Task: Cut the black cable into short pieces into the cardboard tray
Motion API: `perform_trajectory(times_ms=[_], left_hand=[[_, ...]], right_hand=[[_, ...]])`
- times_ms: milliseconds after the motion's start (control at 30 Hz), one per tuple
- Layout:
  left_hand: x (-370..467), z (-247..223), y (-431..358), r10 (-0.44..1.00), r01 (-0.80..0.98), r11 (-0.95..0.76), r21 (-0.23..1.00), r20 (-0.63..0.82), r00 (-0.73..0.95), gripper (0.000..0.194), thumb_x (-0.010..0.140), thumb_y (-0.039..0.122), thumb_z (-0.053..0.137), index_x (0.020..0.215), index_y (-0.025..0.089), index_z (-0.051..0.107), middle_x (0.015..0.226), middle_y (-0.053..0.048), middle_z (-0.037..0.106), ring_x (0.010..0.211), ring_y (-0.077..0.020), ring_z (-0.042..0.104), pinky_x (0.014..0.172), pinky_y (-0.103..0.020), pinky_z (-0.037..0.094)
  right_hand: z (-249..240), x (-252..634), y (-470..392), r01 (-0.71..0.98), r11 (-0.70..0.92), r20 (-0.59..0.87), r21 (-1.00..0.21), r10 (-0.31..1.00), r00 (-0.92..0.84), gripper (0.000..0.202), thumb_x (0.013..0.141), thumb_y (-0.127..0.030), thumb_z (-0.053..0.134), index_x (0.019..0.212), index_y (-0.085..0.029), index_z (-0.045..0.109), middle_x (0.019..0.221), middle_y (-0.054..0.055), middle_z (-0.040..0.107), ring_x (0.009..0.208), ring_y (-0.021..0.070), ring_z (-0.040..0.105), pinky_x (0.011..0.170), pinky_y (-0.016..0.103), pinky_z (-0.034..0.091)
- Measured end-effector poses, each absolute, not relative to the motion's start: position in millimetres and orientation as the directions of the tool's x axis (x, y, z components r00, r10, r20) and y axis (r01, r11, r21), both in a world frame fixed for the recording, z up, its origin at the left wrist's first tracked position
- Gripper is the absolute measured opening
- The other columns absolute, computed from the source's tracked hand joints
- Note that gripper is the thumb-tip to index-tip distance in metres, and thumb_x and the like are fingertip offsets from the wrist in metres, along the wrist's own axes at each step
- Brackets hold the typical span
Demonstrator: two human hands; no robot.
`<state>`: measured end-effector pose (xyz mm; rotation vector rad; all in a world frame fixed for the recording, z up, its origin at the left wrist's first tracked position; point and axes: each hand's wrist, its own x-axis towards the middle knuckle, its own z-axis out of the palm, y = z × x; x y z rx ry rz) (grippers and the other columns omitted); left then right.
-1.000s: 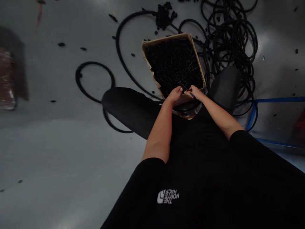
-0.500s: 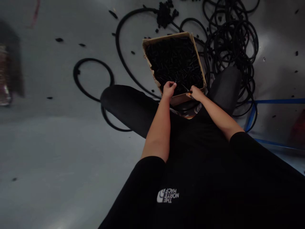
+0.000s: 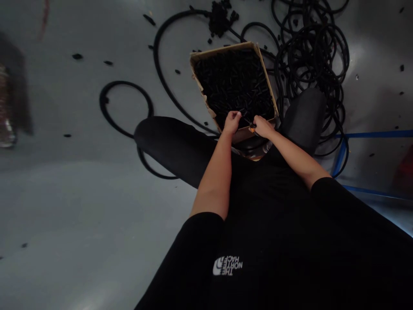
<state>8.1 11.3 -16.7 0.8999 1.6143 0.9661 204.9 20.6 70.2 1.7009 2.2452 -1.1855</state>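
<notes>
One slim hand tool with an orange part (image 3: 252, 129) is held in the right hand (image 3: 263, 126), its fingers being closed about it; it is positioned over the near edge of one open cardboard box (image 3: 243, 135), with its dark end directed toward the left hand (image 3: 231, 122). The left fingertips are brought narrowly together over the box; whether a piece is pinched between them cannot be told. The box is filled with short black pieces (image 3: 232, 79), too many and too dark to be counted. It is flanked by two bent knees, the left (image 3: 161, 133) and the right (image 3: 306, 110). Beyond the box, one cluster of black bits (image 3: 219, 19) is seen on the grey floor (image 3: 80, 215). To the right, one tangle of black tubing (image 3: 314, 56) is heaped, and three stretches of blue line (image 3: 380, 134) are visible.
</notes>
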Motion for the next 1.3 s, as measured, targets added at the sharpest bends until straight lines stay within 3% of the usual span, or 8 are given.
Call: perform_trajectory(times_ms=[300, 433, 567, 800, 900, 1033, 1200, 1300], left_hand=[[21, -4, 3, 0.953, 0.271, 0.289, 0.918, -0.303, 0.011, 0.031, 0.089, 0.044, 0.087, 0.091, 0.024, 0.063, 0.085, -0.002, 0.066, 0.088, -0.0245, 0.061, 0.097, -0.039, 0.053], [23, -4, 4, 0.941, 0.293, 0.334, 0.896, -0.333, -0.056, 0.026, 0.094, 0.034, 0.085, 0.085, 0.024, 0.063, 0.081, -0.004, 0.063, 0.091, -0.0276, 0.061, 0.100, -0.041, 0.051], [12, -10, 9, 0.924, 0.240, 0.383, 0.892, -0.373, -0.087, 0.030, 0.099, 0.025, 0.082, 0.076, 0.023, 0.062, 0.073, -0.004, 0.058, 0.089, -0.0278, 0.059, 0.098, -0.039, 0.048], [1, -14, 14, 0.884, 0.156, 0.466, 0.871, -0.450, -0.126, 0.038, 0.106, 0.037, 0.079, 0.076, 0.021, 0.062, 0.069, -0.002, 0.060, 0.076, -0.0225, 0.061, 0.091, -0.038, 0.052], [1, -12, 17, 0.864, 0.026, 0.468, 0.883, -0.451, -0.224, 0.029, 0.102, 0.039, 0.082, 0.087, 0.022, 0.064, 0.079, -0.003, 0.068, 0.082, -0.0217, 0.066, 0.090, -0.037, 0.055], [-1, -11, 17, 0.842, -0.065, 0.452, 0.890, -0.450, -0.299, 0.026, 0.093, 0.039, 0.086, 0.090, 0.023, 0.065, 0.088, -0.004, 0.071, 0.092, -0.0219, 0.067, 0.090, -0.035, 0.056], [6, -14, 12, 0.893, 0.008, 0.415, 0.910, -0.405, -0.198, 0.028, 0.085, 0.041, 0.090, 0.089, 0.023, 0.068, 0.093, -0.005, 0.072, 0.103, -0.0246, 0.068, 0.099, -0.037, 0.057], [9, -16, 12, 0.887, 0.076, 0.439, 0.895, -0.419, -0.194, 0.024, 0.092, 0.040, 0.083, 0.093, 0.023, 0.067, 0.096, -0.005, 0.073, 0.104, -0.0244, 0.068, 0.103, -0.038, 0.057]], right_hand=[[67, 208, 22, 0.717, -0.278, -0.611, -0.639, 0.749, -0.254, 0.031, 0.098, -0.040, 0.081, 0.106, -0.023, 0.057, 0.093, 0.002, 0.073, 0.088, 0.0211, 0.072, 0.084, 0.033, 0.059], [69, 205, 24, 0.723, -0.273, -0.593, -0.635, 0.772, -0.229, 0.037, 0.094, -0.048, 0.085, 0.101, -0.024, 0.057, 0.093, 0.003, 0.074, 0.093, 0.0225, 0.073, 0.085, 0.034, 0.061], [74, 204, 27, 0.775, -0.178, -0.531, -0.606, 0.816, -0.228, 0.032, 0.090, -0.040, 0.085, 0.093, -0.024, 0.057, 0.097, 0.005, 0.075, 0.101, 0.0251, 0.074, 0.093, 0.036, 0.060], [71, 208, 20, 0.692, -0.313, -0.623, -0.650, 0.742, -0.248, 0.030, 0.101, -0.042, 0.079, 0.103, -0.026, 0.053, 0.071, -0.004, 0.064, 0.068, 0.0204, 0.068, 0.073, 0.031, 0.056], [68, 210, 21, 0.748, -0.238, -0.600, -0.619, 0.758, -0.256, 0.027, 0.100, -0.037, 0.079, 0.107, -0.024, 0.057, 0.091, 0.002, 0.073, 0.082, 0.0226, 0.073, 0.083, 0.035, 0.059], [72, 212, 20, 0.831, 0.067, -0.499, -0.552, 0.772, -0.394, 0.031, 0.095, -0.029, 0.081, 0.119, -0.018, 0.066, 0.134, 0.015, 0.072, 0.115, 0.0301, 0.073, 0.104, 0.041, 0.058], [77, 207, 14, 0.836, 0.168, -0.497, -0.522, 0.737, -0.458, 0.038, 0.101, -0.030, 0.077, 0.134, -0.015, 0.066, 0.142, 0.017, 0.069, 0.119, 0.0313, 0.073, 0.105, 0.041, 0.057], [74, 205, 15, 0.838, 0.155, -0.483, -0.524, 0.756, -0.442, 0.035, 0.102, -0.031, 0.077, 0.131, -0.015, 0.067, 0.141, 0.018, 0.070, 0.119, 0.0318, 0.073, 0.106, 0.042, 0.057]])
